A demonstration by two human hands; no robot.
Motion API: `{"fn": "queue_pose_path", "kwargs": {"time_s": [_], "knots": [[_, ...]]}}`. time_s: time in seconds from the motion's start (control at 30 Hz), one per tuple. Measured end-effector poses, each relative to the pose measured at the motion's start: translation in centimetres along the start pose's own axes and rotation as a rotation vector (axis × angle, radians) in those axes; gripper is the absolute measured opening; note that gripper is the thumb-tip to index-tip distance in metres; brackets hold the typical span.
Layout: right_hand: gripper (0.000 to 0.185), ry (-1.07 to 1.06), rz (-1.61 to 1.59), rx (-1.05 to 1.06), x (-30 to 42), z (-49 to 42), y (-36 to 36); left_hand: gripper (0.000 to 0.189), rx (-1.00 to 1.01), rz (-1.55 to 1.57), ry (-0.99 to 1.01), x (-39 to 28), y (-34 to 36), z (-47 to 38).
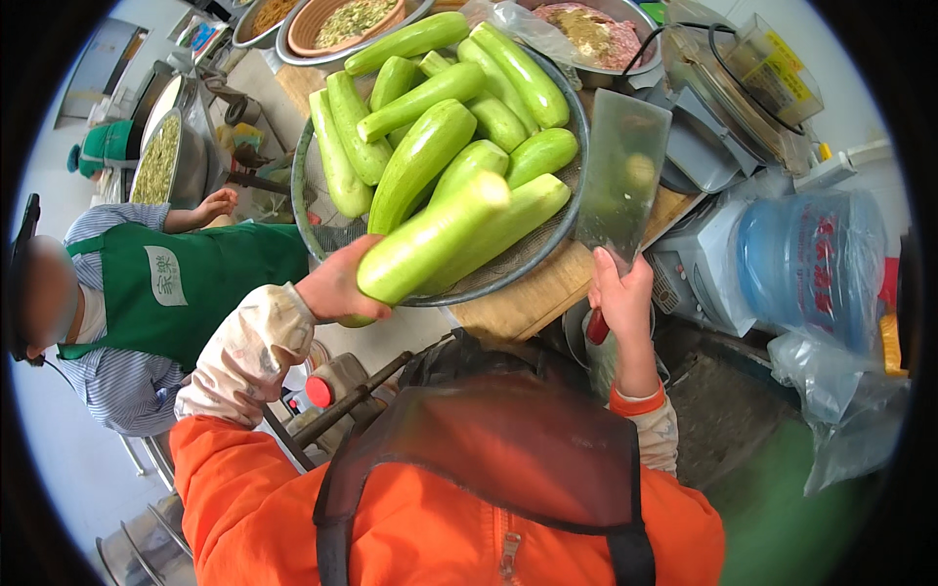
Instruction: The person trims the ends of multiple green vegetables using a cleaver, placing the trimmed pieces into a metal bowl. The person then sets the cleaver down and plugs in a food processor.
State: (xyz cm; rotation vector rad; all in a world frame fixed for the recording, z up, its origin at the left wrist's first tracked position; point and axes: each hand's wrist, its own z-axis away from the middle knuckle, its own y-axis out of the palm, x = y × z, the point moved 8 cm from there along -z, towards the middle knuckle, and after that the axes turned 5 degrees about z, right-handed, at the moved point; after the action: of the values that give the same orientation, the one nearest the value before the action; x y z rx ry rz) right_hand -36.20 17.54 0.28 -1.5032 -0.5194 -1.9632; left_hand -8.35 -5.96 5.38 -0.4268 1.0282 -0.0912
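Note:
My left hand grips a pale green zucchini by its near end and holds it over the front of a round mesh sieve with a grey-blue rim. Several more zucchini lie heaped in the sieve, some shiny. In my right hand is a wide-bladed cleaver, its blade upright just right of the rim. The cleaver's red handle end shows below my fingers, and the blade's face looks wet with small pale bits on it.
A wooden board lies beneath the sieve. Behind stand a metal bowl of minced meat and a basket of chopped vegetables. To the right is a blue water bottle on a dispenser. A person in a green apron stands close on the left.

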Motion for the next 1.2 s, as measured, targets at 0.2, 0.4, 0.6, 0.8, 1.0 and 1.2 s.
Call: {"fn": "queue_pose_path", "kwargs": {"time_s": [0.2,0.4,0.6,0.8,1.0,1.2], "knots": [[0.015,-0.198,0.240,-0.069,1.5,0.6,-1.7,0.092,-0.218,0.055,0.082,-1.7,-5.4,-1.9],[0.044,-0.865,0.684,-0.216,8.4,2.4,3.0,0.088,-0.140,-0.010,0.163,-1.2,-2.4,-3.1],[0.061,-1.017,1.056,-0.092,9.6,3.0,6.5,0.088,-0.159,0.048,0.155,-0.3,-1.9,-2.2],[0.048,-1.084,1.165,-0.104,9.2,3.0,7.5,0.086,-0.165,0.110,0.142,-0.5,-1.6,-1.3],[0.049,-1.025,1.232,-0.115,7.9,0.9,7.4,0.086,-0.155,0.116,0.098,0.0,-1.4,-0.1],[0.046,-0.979,1.228,-0.016,7.1,-0.9,7.5,0.089,-0.146,0.193,0.055,1.8,-1.6,1.6]]}}
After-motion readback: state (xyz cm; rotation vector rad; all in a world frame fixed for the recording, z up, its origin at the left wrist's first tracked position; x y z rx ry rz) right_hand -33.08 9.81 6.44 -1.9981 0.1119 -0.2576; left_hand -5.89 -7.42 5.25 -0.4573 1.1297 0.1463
